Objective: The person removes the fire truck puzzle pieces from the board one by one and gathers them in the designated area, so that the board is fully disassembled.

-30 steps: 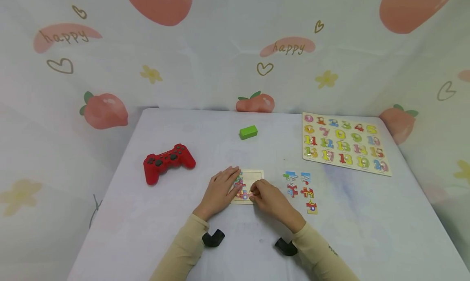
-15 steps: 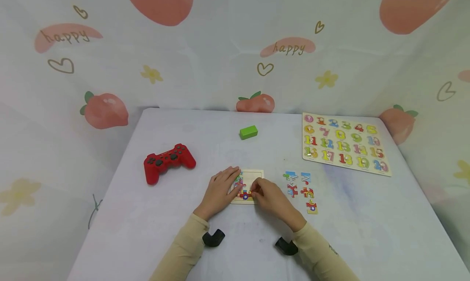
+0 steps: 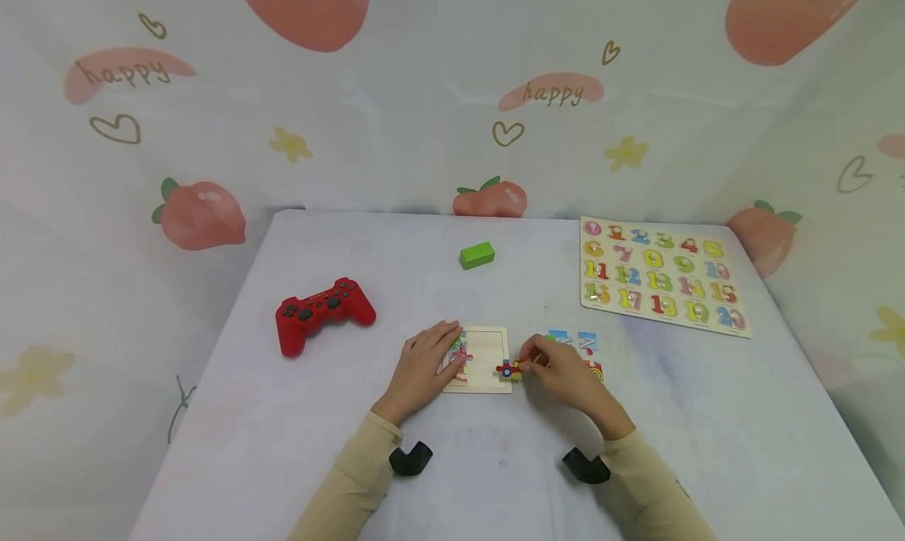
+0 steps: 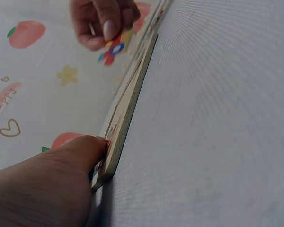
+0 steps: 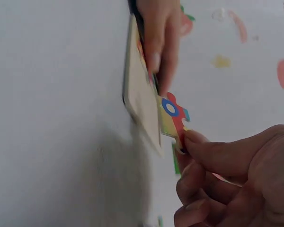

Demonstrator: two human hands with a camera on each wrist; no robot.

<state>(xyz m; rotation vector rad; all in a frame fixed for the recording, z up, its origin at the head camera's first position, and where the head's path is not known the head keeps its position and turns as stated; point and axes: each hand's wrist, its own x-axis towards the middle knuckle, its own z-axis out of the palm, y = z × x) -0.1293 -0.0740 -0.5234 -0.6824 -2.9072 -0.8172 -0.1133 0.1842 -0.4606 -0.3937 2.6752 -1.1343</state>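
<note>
A small wooden puzzle tray lies on the white table, with joined pieces along its left side. My left hand rests over the tray's left edge, fingers extended, its thumb on the pieces in the left wrist view. Between thumb and fingers, my right hand pinches a red, yellow and blue jigsaw piece printed with a blue ring. That piece is held at the tray's right edge, above the surface. Loose jigsaw pieces lie right of the tray, partly hidden by the right hand.
A red game controller lies on the left of the table. At the back stands a green block. A wooden number board lies at the back right. A printed cloth hangs behind the table.
My right hand has moved right from inside the tray to its right edge, carrying the jigsaw piece out of the lower part. My left hand stays in place.
</note>
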